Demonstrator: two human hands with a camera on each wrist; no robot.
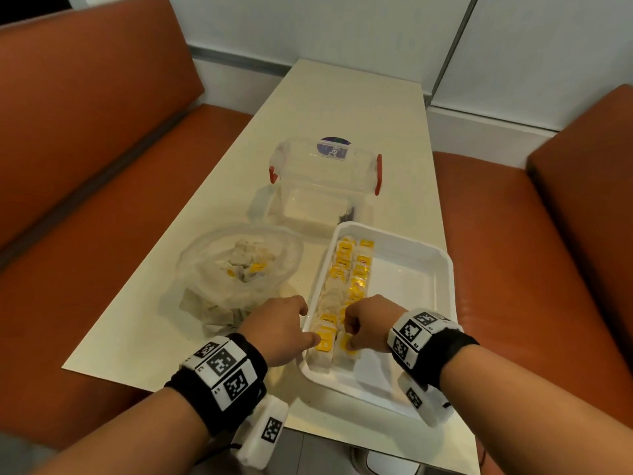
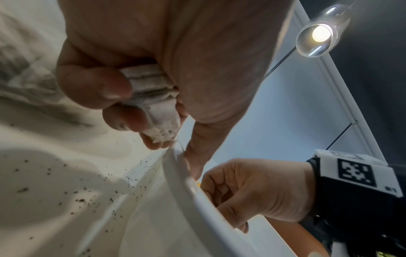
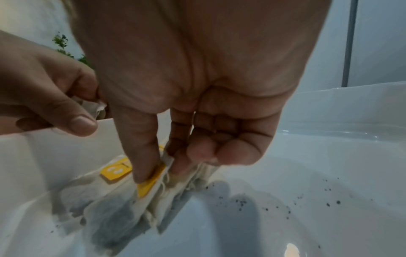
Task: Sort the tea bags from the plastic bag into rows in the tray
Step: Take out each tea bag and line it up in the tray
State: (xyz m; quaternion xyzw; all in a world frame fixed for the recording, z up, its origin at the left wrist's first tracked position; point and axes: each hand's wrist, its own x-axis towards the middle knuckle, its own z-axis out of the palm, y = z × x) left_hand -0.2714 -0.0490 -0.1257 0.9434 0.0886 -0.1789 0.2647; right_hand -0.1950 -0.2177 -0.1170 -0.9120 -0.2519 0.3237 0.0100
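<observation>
A white tray [image 1: 447, 269] lies on the table's right side, with two rows of tea bags [image 1: 346, 269] with yellow tags along its left wall. To its left lies the clear plastic bag [image 1: 239, 269] with several loose tea bags inside. My left hand [image 1: 310, 320] is at the tray's near left rim; its curled fingers hold a small stack of tea bags [image 2: 151, 93] and its thumb reaches into the tray. My right hand [image 1: 349, 332] is low inside the tray, thumb and forefinger pinching a yellow-tagged tea bag [image 3: 151, 184] at the near end of the second row.
A clear storage box [image 1: 325, 176] with red latches stands behind the tray, its lid beside it. Dark tea specks dot the table [image 2: 66, 191] and the tray floor [image 3: 307, 200]. Orange bench seats [image 1: 85, 166] flank the narrow table; its near edge is just under my wrists.
</observation>
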